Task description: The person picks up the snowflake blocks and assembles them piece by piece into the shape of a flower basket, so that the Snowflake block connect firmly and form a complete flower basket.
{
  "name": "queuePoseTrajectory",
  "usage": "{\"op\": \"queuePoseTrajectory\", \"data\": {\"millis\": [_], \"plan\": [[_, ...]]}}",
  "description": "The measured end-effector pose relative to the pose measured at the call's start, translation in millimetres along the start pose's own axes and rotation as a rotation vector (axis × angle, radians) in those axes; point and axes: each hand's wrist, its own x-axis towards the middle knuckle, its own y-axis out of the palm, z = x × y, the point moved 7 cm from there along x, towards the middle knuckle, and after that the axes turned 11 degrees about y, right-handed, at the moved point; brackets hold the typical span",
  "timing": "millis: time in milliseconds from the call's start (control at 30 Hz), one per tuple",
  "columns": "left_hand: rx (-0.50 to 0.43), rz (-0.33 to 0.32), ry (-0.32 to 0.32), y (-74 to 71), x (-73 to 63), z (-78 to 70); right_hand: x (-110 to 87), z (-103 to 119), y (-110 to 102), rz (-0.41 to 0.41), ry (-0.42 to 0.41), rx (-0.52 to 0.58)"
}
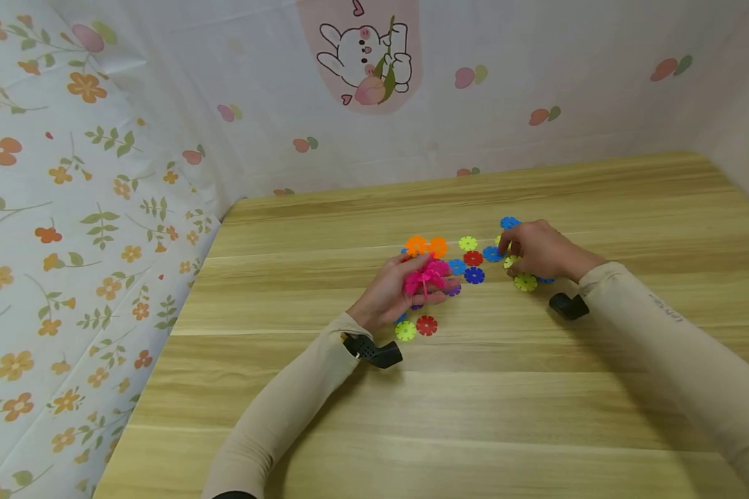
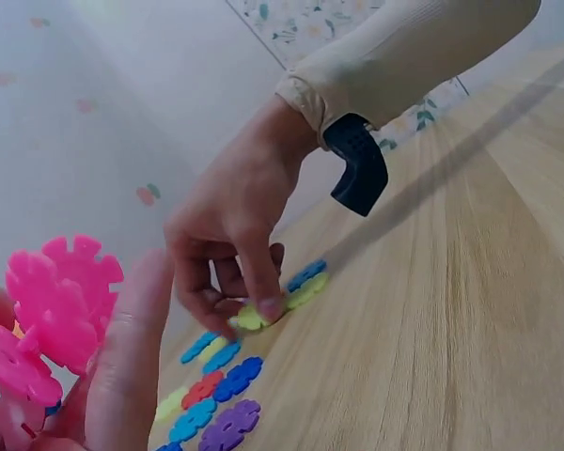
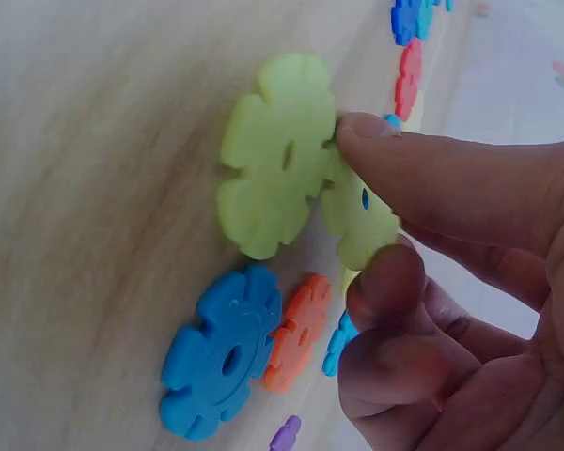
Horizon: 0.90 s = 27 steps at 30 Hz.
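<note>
My left hand (image 1: 390, 290) holds a cluster of joined pink snowflake discs (image 1: 428, 274) above the table, between thumb and fingers. In the left wrist view the same pink discs (image 2: 64, 301) stand at angles to one another. Farther right, my right hand (image 1: 546, 249) pinches a yellow-green snowflake disc (image 3: 355, 216) between thumb and forefinger, low over the tabletop. Another yellow-green disc (image 3: 280, 155) lies against it, nearer the camera; whether the two are joined I cannot tell. A blue disc (image 3: 224, 355) and an orange disc (image 3: 301, 334) lie beside them.
Loose discs lie between the hands, among them a red one (image 1: 472, 258) and a dark blue one (image 1: 474, 276). Orange discs (image 1: 416, 245) are behind my left hand; another red disc (image 1: 427, 325) is in front. A printed cloth (image 1: 262, 125) hangs behind the wooden table (image 1: 474, 416).
</note>
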Motion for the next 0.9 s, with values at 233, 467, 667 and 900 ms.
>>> {"op": "queuePoseTrajectory", "data": {"millis": [233,467,667,900], "plan": [[-0.048,0.005,0.02,-0.9,-1.5,-2.5,-2.3,-3.2,-2.6,0.039,-0.001,0.024],[-0.03,-0.017,0.022,-3.6,-1.4,-3.0,-11.5,22.1,-9.8,0.041,-0.051,0.111],[0.003,-0.014,0.033,-2.7,-0.3,-2.4,-18.2,47.6,-15.0,0.007,-0.03,0.372],[0.05,-0.033,0.047,-2.9,0.7,-2.3,-23.1,67.0,-15.2,0.018,-0.073,0.642]]}}
